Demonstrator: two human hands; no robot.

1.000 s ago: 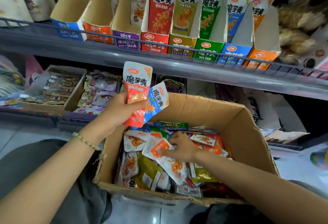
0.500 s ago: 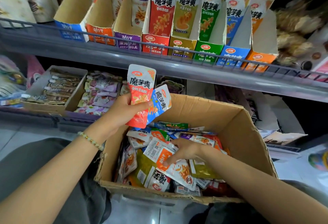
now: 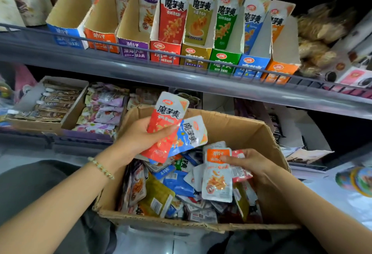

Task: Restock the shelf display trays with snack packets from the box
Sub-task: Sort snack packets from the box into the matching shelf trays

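Gathering step: left hand (image 3: 141,139) fingers clamp a red packet (image 3: 167,121) and a blue packet (image 3: 192,133); right hand (image 3: 255,165) pinches an orange packet (image 3: 216,181) over the box (image 3: 231,129) at 6 o'clock; next, probably lifting them to matching trays (image 3: 165,52) at 12 o'clock.

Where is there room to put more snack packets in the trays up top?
The left blue tray and the left orange tray beside it show bare cardboard in front of their packets; the purple tray has some too. The red tray, olive tray and green tray are filled to the front.
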